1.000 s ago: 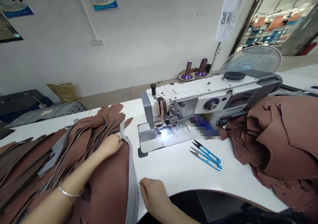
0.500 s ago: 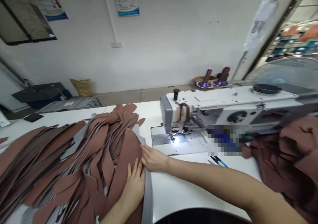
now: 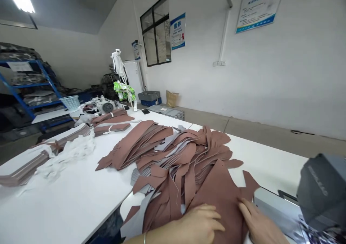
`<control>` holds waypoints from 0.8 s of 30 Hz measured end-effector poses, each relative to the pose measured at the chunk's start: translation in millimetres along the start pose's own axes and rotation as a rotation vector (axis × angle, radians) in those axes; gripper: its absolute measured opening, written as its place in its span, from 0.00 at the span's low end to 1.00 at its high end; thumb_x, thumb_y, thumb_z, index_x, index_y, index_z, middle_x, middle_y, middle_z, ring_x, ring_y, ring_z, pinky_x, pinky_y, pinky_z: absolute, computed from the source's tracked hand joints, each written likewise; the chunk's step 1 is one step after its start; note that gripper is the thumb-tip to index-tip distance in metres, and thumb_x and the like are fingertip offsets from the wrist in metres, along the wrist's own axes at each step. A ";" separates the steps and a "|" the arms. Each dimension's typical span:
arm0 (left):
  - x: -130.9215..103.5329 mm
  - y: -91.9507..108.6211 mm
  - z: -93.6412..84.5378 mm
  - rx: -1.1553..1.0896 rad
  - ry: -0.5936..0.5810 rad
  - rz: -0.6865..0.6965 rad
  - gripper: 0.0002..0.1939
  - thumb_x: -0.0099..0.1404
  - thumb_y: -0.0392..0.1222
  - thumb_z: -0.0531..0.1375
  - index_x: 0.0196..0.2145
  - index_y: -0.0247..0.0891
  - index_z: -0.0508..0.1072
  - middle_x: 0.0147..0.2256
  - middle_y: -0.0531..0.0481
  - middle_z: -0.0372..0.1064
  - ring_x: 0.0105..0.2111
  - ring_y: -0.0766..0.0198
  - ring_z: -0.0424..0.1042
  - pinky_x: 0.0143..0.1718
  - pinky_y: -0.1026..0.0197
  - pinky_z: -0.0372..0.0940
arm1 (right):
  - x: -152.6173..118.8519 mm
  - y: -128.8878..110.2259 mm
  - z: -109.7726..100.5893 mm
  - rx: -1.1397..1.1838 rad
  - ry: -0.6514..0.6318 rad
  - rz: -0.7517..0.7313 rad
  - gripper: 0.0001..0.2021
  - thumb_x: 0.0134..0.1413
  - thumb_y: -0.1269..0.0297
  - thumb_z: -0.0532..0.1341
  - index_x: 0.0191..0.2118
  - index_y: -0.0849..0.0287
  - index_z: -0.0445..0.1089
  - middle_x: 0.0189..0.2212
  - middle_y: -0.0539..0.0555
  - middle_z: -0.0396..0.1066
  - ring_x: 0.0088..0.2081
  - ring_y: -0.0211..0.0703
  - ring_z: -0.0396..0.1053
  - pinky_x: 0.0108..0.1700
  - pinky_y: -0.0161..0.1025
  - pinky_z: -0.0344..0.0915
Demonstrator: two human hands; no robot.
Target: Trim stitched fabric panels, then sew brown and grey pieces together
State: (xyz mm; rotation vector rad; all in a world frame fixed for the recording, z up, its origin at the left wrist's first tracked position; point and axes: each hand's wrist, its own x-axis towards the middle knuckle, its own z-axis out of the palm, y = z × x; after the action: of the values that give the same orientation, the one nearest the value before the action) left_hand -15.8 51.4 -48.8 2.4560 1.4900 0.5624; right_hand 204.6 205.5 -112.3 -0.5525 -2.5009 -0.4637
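A large brown fabric piece (image 3: 220, 186) with a pointed top lies at the near right of a loose heap of brown pieces (image 3: 186, 154), several with grey backs showing. On this piece rests my left hand (image 3: 201, 224), its fingers apart and slightly bent. My right hand (image 3: 261, 222) has its fingertips closed on the right edge of the same piece. Beside that hand, another brown piece (image 3: 250, 186) sticks out towards the sewing machine. The sewing machine's grey head (image 3: 320, 190) stands at the right, partly cut off by the frame.
Tied brown stacks (image 3: 112, 128) and crumpled white material (image 3: 70, 155) lie on the white table (image 3: 89, 200) to the left. Behind the table are a grey crate (image 3: 170, 112) and a yellowish bag (image 3: 171, 99). A blue shelf (image 3: 38, 85) stands far left.
My view has swung left, so the heap and both hands appear further right and the machine is mostly out of frame. Both hands remain at the large brown piece.
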 end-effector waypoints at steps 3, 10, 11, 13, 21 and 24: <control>-19.6 -16.0 -38.5 -0.001 0.367 -0.163 0.20 0.60 0.28 0.49 0.44 0.38 0.75 0.47 0.48 0.73 0.53 0.64 0.67 0.58 0.59 0.61 | -2.7 -2.1 5.0 -0.047 -0.038 0.051 0.31 0.44 0.87 0.45 0.51 0.61 0.71 0.46 0.59 0.72 0.42 0.44 0.74 0.34 0.31 0.73; -96.4 -104.7 -164.3 0.406 0.798 -0.818 0.20 0.64 0.32 0.44 0.46 0.33 0.72 0.50 0.40 0.70 0.52 0.58 0.66 0.57 0.50 0.60 | -27.0 8.8 35.8 -0.106 -0.028 0.001 0.28 0.47 0.83 0.46 0.50 0.61 0.73 0.52 0.56 0.69 0.54 0.54 0.66 0.45 0.42 0.74; -104.3 -118.9 -178.7 0.442 0.801 -0.874 0.19 0.65 0.35 0.45 0.48 0.30 0.71 0.52 0.36 0.67 0.55 0.55 0.63 0.59 0.48 0.57 | -29.7 9.3 39.4 -0.098 -0.024 0.011 0.28 0.48 0.83 0.46 0.50 0.61 0.73 0.52 0.56 0.69 0.54 0.53 0.67 0.45 0.41 0.74; -113.5 -143.9 -201.1 0.492 0.754 -0.958 0.20 0.65 0.39 0.50 0.50 0.27 0.69 0.56 0.32 0.62 0.59 0.49 0.58 0.61 0.45 0.52 | -32.9 8.0 43.9 -0.095 -0.011 0.036 0.27 0.50 0.82 0.45 0.50 0.61 0.73 0.53 0.57 0.68 0.53 0.52 0.67 0.45 0.40 0.74; -117.6 -168.0 -237.8 0.483 0.377 -1.022 0.20 0.64 0.48 0.51 0.45 0.34 0.74 0.48 0.41 0.73 0.48 0.53 0.71 0.50 0.58 0.62 | -18.9 -11.2 13.9 -0.117 -0.051 0.118 0.25 0.53 0.82 0.46 0.51 0.64 0.71 0.53 0.60 0.68 0.54 0.51 0.66 0.50 0.44 0.71; -112.9 -167.2 -259.4 0.509 0.314 -1.067 0.19 0.62 0.43 0.50 0.42 0.35 0.76 0.40 0.45 0.77 0.40 0.52 0.75 0.42 0.57 0.65 | -10.4 -16.6 -0.1 -0.098 -0.091 0.176 0.25 0.52 0.83 0.47 0.53 0.64 0.69 0.54 0.61 0.67 0.55 0.50 0.65 0.52 0.44 0.69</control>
State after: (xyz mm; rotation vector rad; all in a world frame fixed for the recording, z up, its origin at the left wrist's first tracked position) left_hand -307.7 25.3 99.8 1.4247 2.9815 0.3507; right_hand 204.9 188.2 -121.5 -0.8413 -2.4970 -0.5056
